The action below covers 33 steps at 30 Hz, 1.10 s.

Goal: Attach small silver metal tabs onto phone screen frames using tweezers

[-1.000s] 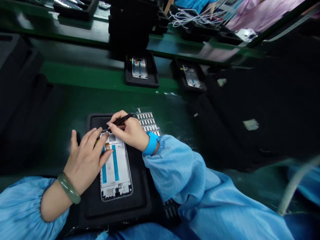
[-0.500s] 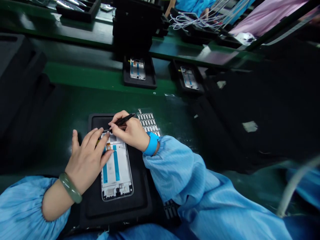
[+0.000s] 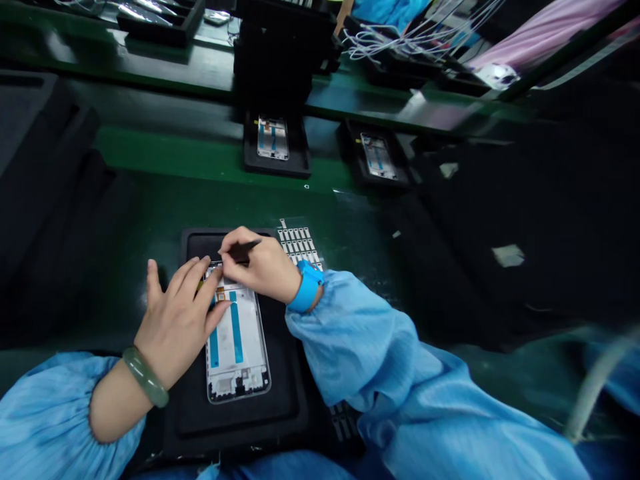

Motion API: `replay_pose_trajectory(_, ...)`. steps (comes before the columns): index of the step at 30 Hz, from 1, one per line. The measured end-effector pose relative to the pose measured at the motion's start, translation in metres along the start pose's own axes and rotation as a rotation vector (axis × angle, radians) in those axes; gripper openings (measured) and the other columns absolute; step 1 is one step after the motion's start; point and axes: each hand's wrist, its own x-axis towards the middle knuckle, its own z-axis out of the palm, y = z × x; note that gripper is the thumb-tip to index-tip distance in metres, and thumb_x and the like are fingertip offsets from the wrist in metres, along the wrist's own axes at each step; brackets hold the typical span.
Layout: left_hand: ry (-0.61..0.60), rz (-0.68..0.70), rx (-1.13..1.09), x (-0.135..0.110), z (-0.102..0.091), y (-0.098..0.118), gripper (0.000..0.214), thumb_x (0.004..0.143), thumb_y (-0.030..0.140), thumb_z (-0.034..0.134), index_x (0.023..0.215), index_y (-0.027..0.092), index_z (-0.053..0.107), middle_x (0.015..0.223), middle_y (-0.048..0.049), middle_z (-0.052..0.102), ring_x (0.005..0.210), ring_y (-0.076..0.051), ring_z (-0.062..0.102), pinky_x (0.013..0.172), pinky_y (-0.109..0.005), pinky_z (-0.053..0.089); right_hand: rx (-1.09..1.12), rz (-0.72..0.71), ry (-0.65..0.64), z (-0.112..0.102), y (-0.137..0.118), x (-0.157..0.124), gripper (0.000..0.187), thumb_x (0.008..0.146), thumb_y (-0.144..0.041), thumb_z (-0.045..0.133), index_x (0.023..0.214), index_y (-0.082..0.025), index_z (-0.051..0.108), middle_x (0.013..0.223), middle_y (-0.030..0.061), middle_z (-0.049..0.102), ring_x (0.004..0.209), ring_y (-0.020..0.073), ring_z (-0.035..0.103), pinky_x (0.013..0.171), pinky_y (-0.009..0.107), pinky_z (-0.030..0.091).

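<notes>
A silvery phone frame (image 3: 253, 347) with blue strips lies in a black tray (image 3: 283, 393) in front of me. My left hand (image 3: 177, 313) is open, its fingers spread over the frame's upper left part and edge. Pinched in my right hand (image 3: 263, 270) is a pair of black tweezers (image 3: 245, 249), held over the frame's top edge. Fingers cover the tips, so whatever lies under them cannot be seen. Just beyond my right wrist rests a clear sheet of small pale parts (image 3: 300, 241) in rows.
Two more black trays (image 3: 277, 168) stand farther back, each bearing a phone frame (image 3: 379, 157). Stacked black trays (image 3: 30, 133) rise at the left, and dark material (image 3: 500, 200) fills the right. White cables (image 3: 400, 43) lie at the back; a pale tube (image 3: 595, 387) stands at lower right.
My right hand has turned slightly, so less of the tweezers shows. The left hand stays spread on the frame. The whole view has shifted a little.
</notes>
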Motion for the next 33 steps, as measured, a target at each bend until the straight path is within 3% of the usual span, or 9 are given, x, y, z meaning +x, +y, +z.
replay_pose_trajectory(5,0.000,0.000,0.005,-0.0010,-0.0005,0.0005,0.041,0.090,0.036,0.039,0.124,0.016,0.048,0.130,-0.0137,0.050,0.121,-0.030,0.043,0.102,-0.067,0.012,0.247,0.183,0.028,-0.0002,0.0108,-0.0013,0.011,0.081,-0.027,0.053,0.085,-0.018,0.049,0.076,-0.0001,0.059,0.068,0.0107,0.061,0.062,0.023,0.049)
replay_pose_trajectory(33,-0.007,-0.012,-0.039,-0.0009,0.0004,-0.0007,0.041,0.088,0.035,0.042,0.123,0.016,0.049,0.129,-0.0146,0.050,0.121,-0.031,0.043,0.101,-0.067,0.017,0.218,0.196,0.035,-0.0011,0.0066,-0.0005,0.014,0.080,-0.030,0.056,0.084,-0.017,0.053,0.075,-0.0003,0.060,0.067,0.0106,0.061,0.063,0.023,0.049)
